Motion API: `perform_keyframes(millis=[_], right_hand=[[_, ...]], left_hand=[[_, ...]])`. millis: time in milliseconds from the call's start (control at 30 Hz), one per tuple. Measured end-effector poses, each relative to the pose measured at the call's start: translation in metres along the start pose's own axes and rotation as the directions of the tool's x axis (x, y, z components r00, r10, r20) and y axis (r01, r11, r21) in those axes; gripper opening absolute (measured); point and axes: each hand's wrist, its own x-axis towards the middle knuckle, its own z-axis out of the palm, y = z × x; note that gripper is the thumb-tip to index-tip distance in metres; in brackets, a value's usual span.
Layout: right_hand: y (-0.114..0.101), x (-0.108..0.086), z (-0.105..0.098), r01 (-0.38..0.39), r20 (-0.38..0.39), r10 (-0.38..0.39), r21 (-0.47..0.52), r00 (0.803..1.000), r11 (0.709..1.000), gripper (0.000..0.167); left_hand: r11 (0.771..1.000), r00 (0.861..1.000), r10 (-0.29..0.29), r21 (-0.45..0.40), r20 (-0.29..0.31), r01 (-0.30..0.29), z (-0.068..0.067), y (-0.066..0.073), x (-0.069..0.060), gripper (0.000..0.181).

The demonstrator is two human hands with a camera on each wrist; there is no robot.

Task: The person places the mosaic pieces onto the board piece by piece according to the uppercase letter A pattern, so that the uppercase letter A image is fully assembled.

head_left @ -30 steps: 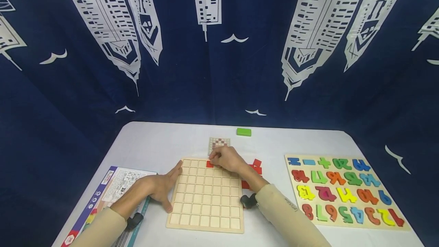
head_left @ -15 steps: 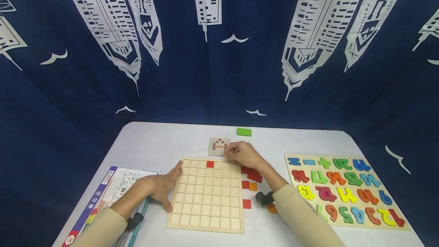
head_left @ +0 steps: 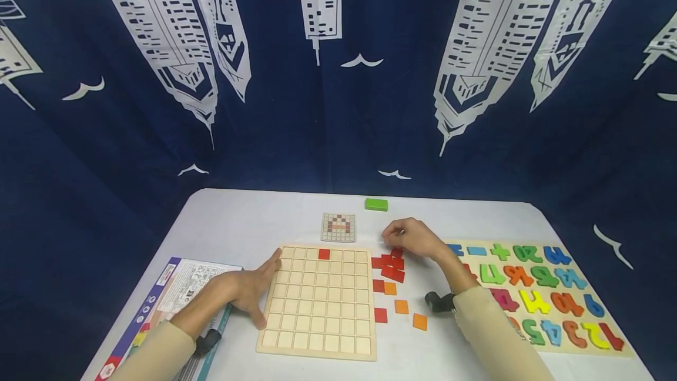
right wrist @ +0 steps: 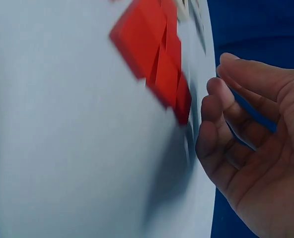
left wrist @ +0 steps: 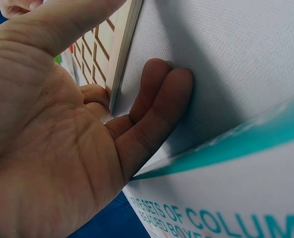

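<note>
A wooden grid board (head_left: 315, 306) lies flat on the white table, with one red square tile (head_left: 324, 254) in its top row. My left hand (head_left: 251, 288) rests at the board's left edge, fingers spread. In the left wrist view, the left hand (left wrist: 52, 134) has some fingertips touching the board's side. Over the far end of a heap of red tiles (right wrist: 142, 37) hovers my right hand (right wrist: 266, 144), its fingers loosely bent with nothing between them. A small pattern card (head_left: 338, 228) lies beyond the board.
Orange tiles (head_left: 401, 307) and a lone red tile (head_left: 381, 314) lie right of the board. At far right is a puzzle board of coloured numbers and signs (head_left: 529, 293). A printed box (head_left: 185, 287) sits left, and a green block (head_left: 376, 204) at the back.
My right hand has drawn back from the board's top row to the right, above the red tiles, leaving the red tile in its square. The left hand stays put.
</note>
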Motion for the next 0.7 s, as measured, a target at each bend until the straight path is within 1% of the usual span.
perform_keyframes(millis=[133, 233, 300, 400, 633, 700], right_hand=[[0.011, -0.003, -0.006, -0.018, 0.024, 0.019, -0.034, 1.0, 0.999, 0.015], [0.015, -0.006, -0.008, -0.039, 0.056, 0.041, -0.042, 0.998, 0.998, 0.018], [0.018, -0.008, -0.008, -0.048, 0.063, 0.051, -0.053, 0.997, 0.997, 0.021], [0.019, -0.01, -0.006, -0.053, 0.051, 0.056, -0.061, 0.997, 0.997, 0.022], [0.021, -0.01, 0.001, -0.034, 0.018, 0.036, -0.115, 0.999, 0.993, 0.02], [0.021, -0.01, 0.001, -0.042, 0.014, 0.044, -0.118, 0.999, 0.992, 0.02]], left_hand=[[1.0, 1.0, 0.001, 0.004, 0.0, -0.001, 0.0, -0.001, -0.001, 0.143], [1.0, 1.0, 0.004, 0.007, 0.003, -0.004, 0.001, -0.001, -0.001, 0.142], [1.0, 1.0, 0.006, 0.009, 0.001, -0.006, 0.001, -0.002, -0.001, 0.142], [1.0, 1.0, 0.011, 0.007, -0.002, -0.011, 0.001, -0.002, -0.001, 0.142], [1.0, 1.0, 0.021, -0.001, -0.011, -0.021, 0.001, -0.001, -0.001, 0.141], [1.0, 1.0, 0.025, 0.0, -0.016, -0.025, 0.001, -0.001, -0.001, 0.142]])
